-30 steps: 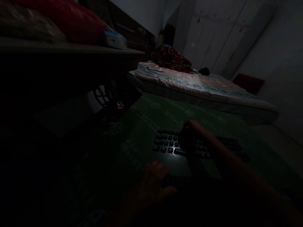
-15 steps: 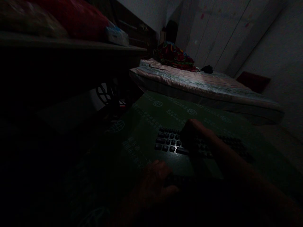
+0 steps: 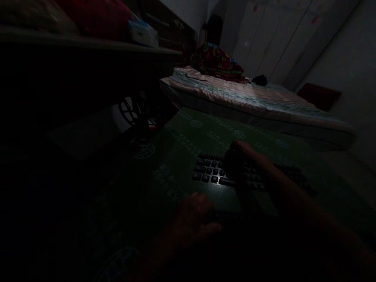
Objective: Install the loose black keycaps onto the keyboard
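Observation:
Dark keycaps (image 3: 205,169) lie in rows on a green board (image 3: 176,141) printed with pale globes and characters. Over the middle of these rows is my right hand (image 3: 239,154), knuckles bent and fingers curled downward. Its fingertips are lost in shadow, so anything in them is hidden. My left hand (image 3: 195,211) is lower and nearer to me, at the left end of a dark keyboard (image 3: 226,215). Its thumb and fingers lie around that end. Most of the keyboard sinks into blackness.
Beyond the board stands a bed (image 3: 235,92) with a striped sheet and a patterned red blanket (image 3: 217,62). A dark table (image 3: 96,45) at left carries a red bag (image 3: 94,19) and a pale packet (image 3: 143,32). Below it shows a spoked wheel (image 3: 127,111). The room is very dim.
The view has tilted slightly, so the scene sits a little higher in the picture. Both hands keep nearly the same place relative to the keycaps and keyboard.

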{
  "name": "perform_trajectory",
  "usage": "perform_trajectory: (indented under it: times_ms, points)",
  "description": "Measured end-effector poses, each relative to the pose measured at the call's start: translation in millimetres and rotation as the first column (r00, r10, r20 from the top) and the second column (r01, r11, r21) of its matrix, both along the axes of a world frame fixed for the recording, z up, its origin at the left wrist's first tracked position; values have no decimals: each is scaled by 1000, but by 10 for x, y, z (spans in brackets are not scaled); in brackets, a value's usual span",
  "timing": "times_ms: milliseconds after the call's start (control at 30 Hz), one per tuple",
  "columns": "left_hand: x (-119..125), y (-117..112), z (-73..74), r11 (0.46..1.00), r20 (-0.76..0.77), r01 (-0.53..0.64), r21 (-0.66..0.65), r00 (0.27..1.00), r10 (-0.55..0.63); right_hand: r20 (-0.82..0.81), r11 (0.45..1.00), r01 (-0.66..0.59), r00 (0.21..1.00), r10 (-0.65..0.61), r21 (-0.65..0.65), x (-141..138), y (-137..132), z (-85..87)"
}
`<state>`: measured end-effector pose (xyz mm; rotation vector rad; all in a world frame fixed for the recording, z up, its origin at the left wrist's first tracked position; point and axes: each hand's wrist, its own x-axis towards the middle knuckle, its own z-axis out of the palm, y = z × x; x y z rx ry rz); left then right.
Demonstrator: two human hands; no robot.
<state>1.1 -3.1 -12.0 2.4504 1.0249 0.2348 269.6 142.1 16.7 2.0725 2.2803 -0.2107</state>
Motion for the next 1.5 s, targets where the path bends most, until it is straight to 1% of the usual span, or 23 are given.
perform_trajectory:
  times_ms: [100, 167, 233, 300, 400, 467, 533, 633, 733, 833, 967, 1067, 1167, 1300, 1500]
  points:
    - [5, 3, 2, 1000, 9, 6, 16, 1000, -6, -55, 995, -85, 995, 87, 44, -27, -200, 126]
    - [13, 7, 10, 1000, 3, 10, 19, 1000, -10, -137, 980, -170, 974, 183, 102, -73, -444, 182]
    - [25, 10, 25, 1000, -13, 6, 15, 1000, -5, -248, 956, -240, 929, 276, 169, -129, -752, 195]
    - [40, 10, 39, 1000, -20, 2, 20, 1000, -2, -350, 939, -282, 875, 336, 198, -175, -1080, 166]
    - [57, 5, 53, 999, -7, 8, 44, 1000, -8, -392, 923, -315, 838, 380, 220, -200, -1507, 80]
    - [64, 2, 66, 999, -15, 8, 48, 1000, -8, -393, 919, -326, 833, 390, 222, -191, -1711, 17]
    - [68, 4, 82, 999, -35, 11, 42, 999, -9, -388, 911, -340, 826, 408, 234, -169, -1841, -45]
    - [73, 15, 96, 999, -55, 20, 45, 998, -18, -367, 909, -350, 834, 413, 227, -128, -1928, -135]
    - [76, 30, 86, 998, -58, 28, 57, 998, -24, -361, 926, -327, 854, 375, 188, -95, -1948, -197]
    - [78, 41, 74, 997, -52, 31, 64, 998, -28, -366, 928, -329, 853, 371, 174, -88, -1964, -202]
    - [82, 49, 89, 998, -71, 29, 60, 997, -25, -335, 921, -336, 860, 385, 196, -116, -2002, -180]
    - [87, 47, 118, 998, -84, 31, 53, 996, -27, -306, 923, -306, 878, 368, 231, -156, -2020, -209]
    - [91, 43, 137, 999, -87, 28, 45, 996, -24, -283, 928, -275, 896, 343, 252, -239, -2030, -244]
    - [90, 46, 131, 998, -75, 26, 51, 997, -23, -228, 943, -251, 926, 300, 218, -434, -2051, -217]
    - [84, 55, 97, 999, -49, 43, 31, 998, -42, -177, 922, -329, 914, 366, 203, -682, -2079, -123]
